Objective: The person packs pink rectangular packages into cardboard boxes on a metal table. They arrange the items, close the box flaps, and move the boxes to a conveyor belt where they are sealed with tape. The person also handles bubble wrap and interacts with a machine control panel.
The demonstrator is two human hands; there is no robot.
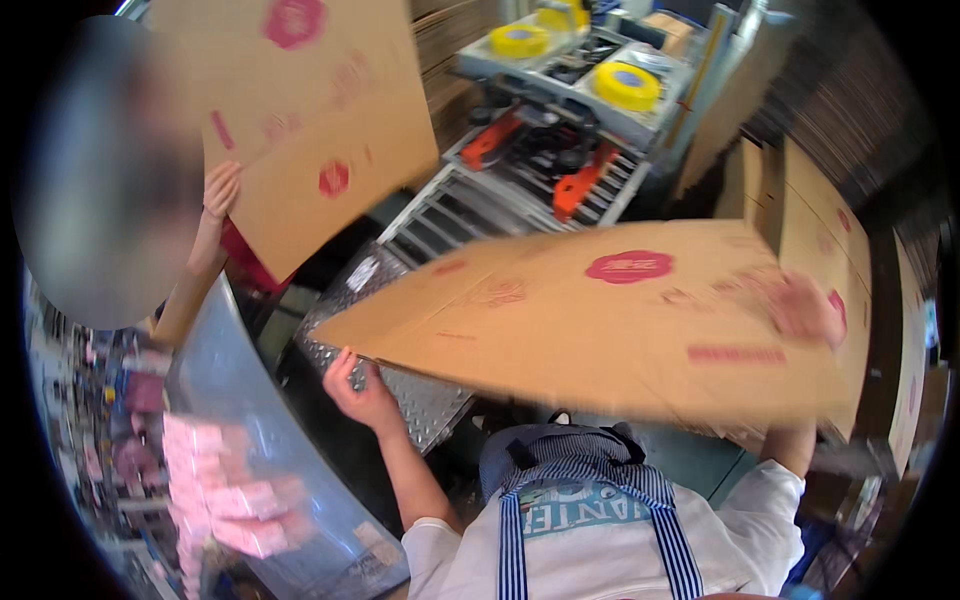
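A flattened cardboard box (570,320) with dark red printing spans the space in front of me, held at both ends. Its left corner rests in my left hand (362,395), the fingers closed at the edge. My right hand (805,310), blurred by motion, grips the box near its right edge, while the cardboard hides part of that forearm. On the left, another person's hand (220,188) holds a second flattened cardboard box (320,120) upright.
Ahead is a roller conveyor (455,215) with a taping machine (560,150) carrying rolls of yellow tape (626,86). Stacked flat cardboard (825,215) stands at the right. At the left is a metal chute (300,480) beside pink packages (225,490). A patterned metal plate (425,405) lies below my box.
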